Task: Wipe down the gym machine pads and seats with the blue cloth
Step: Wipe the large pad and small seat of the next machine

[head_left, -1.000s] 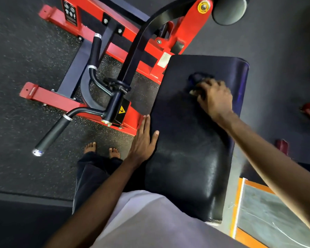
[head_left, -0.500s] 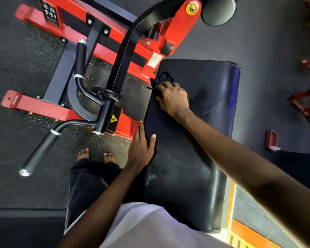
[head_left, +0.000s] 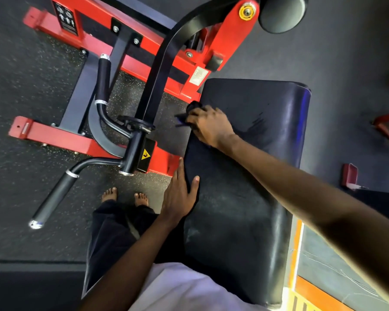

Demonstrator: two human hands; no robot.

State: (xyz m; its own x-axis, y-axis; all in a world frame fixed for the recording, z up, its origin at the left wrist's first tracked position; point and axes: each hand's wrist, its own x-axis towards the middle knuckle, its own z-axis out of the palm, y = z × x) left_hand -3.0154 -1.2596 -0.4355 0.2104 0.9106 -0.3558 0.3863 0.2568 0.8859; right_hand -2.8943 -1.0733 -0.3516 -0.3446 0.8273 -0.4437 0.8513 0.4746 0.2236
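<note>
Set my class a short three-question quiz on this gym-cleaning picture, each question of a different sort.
1. True or false: the left hand grips the crumpled dark blue cloth.
2. The right hand works at which part of the long black vinyl pad? A) the edge beside the red steel frame B) the middle C) the opposite edge.
3. Fill in: the left hand lies ____ on the pad, fingers straight.
Key: 1 false; 2 A; 3 flat.

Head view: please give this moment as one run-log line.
step: wipe pad edge | right hand: grips blue cloth | left hand: rests on pad
</note>
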